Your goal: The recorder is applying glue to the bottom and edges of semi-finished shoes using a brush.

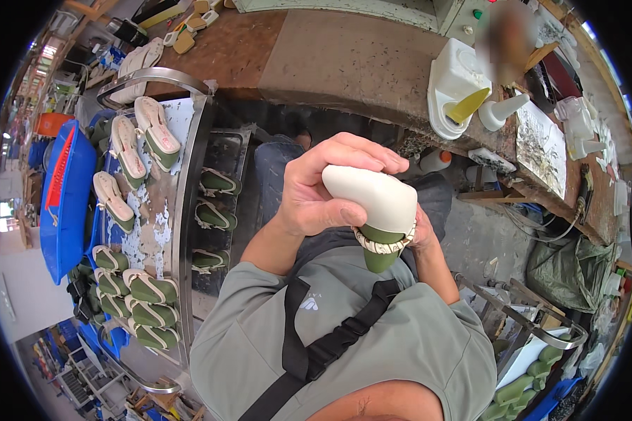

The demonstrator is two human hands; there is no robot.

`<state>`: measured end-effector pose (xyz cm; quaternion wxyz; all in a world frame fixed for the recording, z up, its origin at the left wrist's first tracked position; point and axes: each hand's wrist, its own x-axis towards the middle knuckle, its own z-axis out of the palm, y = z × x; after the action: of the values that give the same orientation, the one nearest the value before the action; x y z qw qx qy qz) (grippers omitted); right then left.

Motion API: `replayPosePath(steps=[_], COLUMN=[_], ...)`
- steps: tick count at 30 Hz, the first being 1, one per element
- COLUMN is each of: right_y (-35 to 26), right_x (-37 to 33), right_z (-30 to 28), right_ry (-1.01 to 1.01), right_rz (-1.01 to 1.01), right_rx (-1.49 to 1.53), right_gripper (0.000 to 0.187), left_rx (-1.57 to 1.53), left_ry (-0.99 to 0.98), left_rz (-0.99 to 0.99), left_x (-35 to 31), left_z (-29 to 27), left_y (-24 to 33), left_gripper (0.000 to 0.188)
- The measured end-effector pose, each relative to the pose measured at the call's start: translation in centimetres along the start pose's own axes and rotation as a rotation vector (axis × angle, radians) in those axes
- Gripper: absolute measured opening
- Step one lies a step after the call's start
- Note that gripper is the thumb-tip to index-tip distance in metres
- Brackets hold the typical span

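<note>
In front of my chest I hold a shoe on a green last (376, 262), with a smooth off-white sole-like piece (372, 196) over its upper part. Wrapped strips of cream cloth run along the edge where white meets green. My left hand (323, 184) curls around the white piece, thumb on the near side and fingers over the far side. On the other side my right hand (423, 230) grips the shoe low down; most of its fingers are hidden behind it.
At left, a metal-framed rack (196, 161) carries several cream-and-green shoes (154, 130), with more on a lower shelf. Beside it stands a blue bin (63, 210). The workbench (344, 59) ahead holds a white container (453, 88) and a white nozzle bottle (498, 112). Green lasts (519, 393) stand lower right.
</note>
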<state>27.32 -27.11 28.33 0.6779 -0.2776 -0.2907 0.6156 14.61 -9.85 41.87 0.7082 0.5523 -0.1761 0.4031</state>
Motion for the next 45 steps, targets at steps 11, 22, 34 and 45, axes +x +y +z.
replayPosePath(steps=[11,22,34,45], right_y=[-3.7,-5.9,-7.3,-11.3], right_x=[-0.9,-1.2,0.5,5.2], right_z=[-0.4,-0.1,5.2,13.6], right_ry=[0.077,0.052,0.184,0.05], right_rz=[-0.106,-0.366,-0.572,-0.96], right_rx=[-0.435,-0.733,-1.343,-1.45], right_gripper=[0.086,0.084,0.07,0.03], left_rx=[-0.101,-0.087,0.226,0.695], left_ry=[-0.002,-0.052,0.0,-0.032], left_rz=[-0.108,-0.004,0.015,0.272], left_x=[-0.8,-0.4,-1.5,-1.3], left_z=[0.5,0.2,0.4,1.1], left_y=[0.1,-0.1,-0.7,-0.8], left_gripper=[0.072,0.091,0.08,0.072])
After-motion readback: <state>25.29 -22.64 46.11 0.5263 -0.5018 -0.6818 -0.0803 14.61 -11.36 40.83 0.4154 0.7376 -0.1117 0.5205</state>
